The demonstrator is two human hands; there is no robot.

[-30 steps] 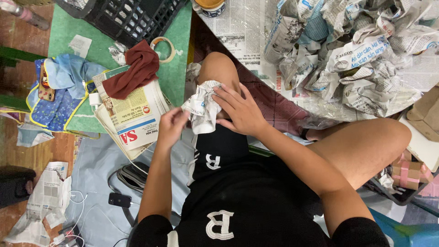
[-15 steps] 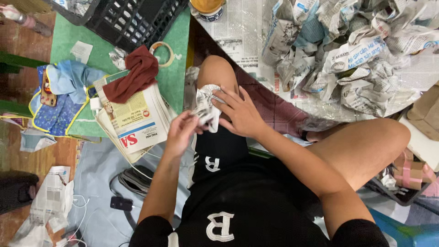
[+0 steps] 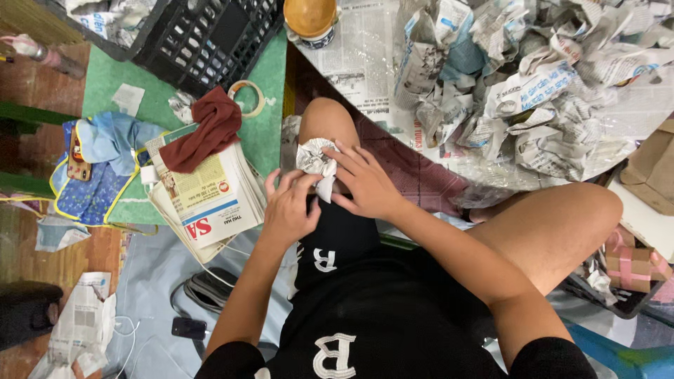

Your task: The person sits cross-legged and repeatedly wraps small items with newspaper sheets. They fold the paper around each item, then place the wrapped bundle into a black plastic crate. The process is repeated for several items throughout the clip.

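Note:
A crumpled wad of newspaper rests on my left thigh just below the knee. My left hand pinches its near edge with thumb and fingers. My right hand presses on its right side, fingers spread over the paper. Both hands hold the wad against the leg. I sit on the floor in black shorts.
A heap of crumpled newspaper balls lies at the upper right. A stack of flat newspapers with a dark red cloth sits to the left. Behind it are a tape roll, a black crate and a jar.
My left hand has slid in from the left and closed on the wad's near edge. The wad looks smaller and more tightly pressed.

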